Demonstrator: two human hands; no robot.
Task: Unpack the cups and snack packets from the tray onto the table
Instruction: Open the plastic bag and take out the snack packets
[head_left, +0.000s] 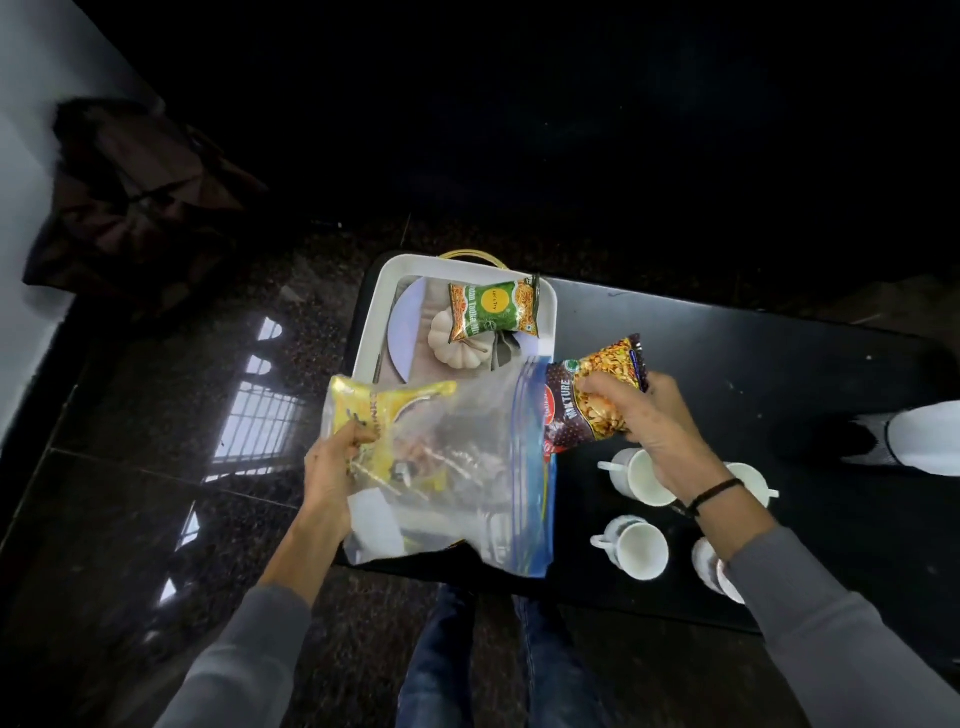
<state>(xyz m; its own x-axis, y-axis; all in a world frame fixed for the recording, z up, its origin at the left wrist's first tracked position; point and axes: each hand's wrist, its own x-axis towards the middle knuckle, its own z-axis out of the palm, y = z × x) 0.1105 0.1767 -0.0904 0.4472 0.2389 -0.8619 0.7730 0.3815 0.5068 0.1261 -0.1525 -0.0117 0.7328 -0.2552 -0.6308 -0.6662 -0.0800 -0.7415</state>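
1. Four white cups (641, 550) are stood on the black surface (727, 364), at 5 o'clock.
2. Left hand (332, 467): fingers clamped on a clear zip bag (457, 467) holding a yellow packet (374, 415).
3. Right hand (644, 415): fingers clamped on a brown mixture packet (597, 389).
4. A green packet (491, 312) is left in the white tray (379, 312), at 12 o'clock.

Counts by kind. Snack packets, three: one green packet (492, 310), one dark mixture packet (597, 395), one yellow packet (382, 415) inside the bag. White cups, four: near-left cup (636, 548), far-left cup (641, 475), far-right cup (753, 483), near-right cup (714, 569), partly hidden by a sleeve. Clear zip bags (467, 467), one. White trays (382, 306), one. Plates (410, 327), one. Small white pumpkin-shaped items (457, 348), one. Hands, two.
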